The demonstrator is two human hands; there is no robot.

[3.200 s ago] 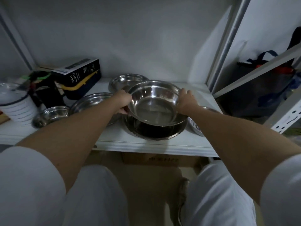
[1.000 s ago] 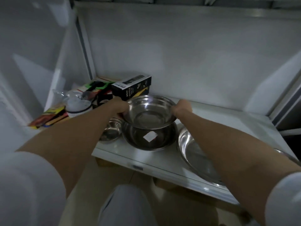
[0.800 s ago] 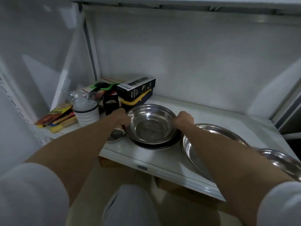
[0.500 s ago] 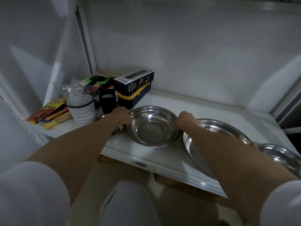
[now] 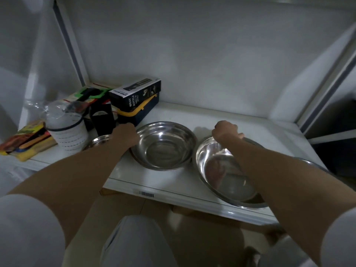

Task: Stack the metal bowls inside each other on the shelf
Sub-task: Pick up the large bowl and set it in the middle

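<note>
Place: a white metal shelf [image 5: 173,182] against a pale wall, in dim light.
Left side clutter: a spray bottle box [image 5: 135,93] on a blue and yellow case, a white cup [image 5: 67,132], and some bright packets. They sit well back, so the front stays free for bowls.
Middle bowl [image 5: 164,145]: sits flat, mouth up. A dark rim peeks out under it, so it looks nested in another bowl.
Left hand [image 5: 126,133]: curled on the middle bowl's left rim, likely to steady the stack.
Wide bowl [image 5: 217,170]: just right of the stack, mouth up, tipped a bit. It is round, so no long side.
Right hand [image 5: 225,130]: fingers closed over the wide bowl's far rim, likely to lift it.
Small bowl [image 5: 99,139]: half hidden behind the left arm.
Far right: another bowl edge [image 5: 310,164].
</note>
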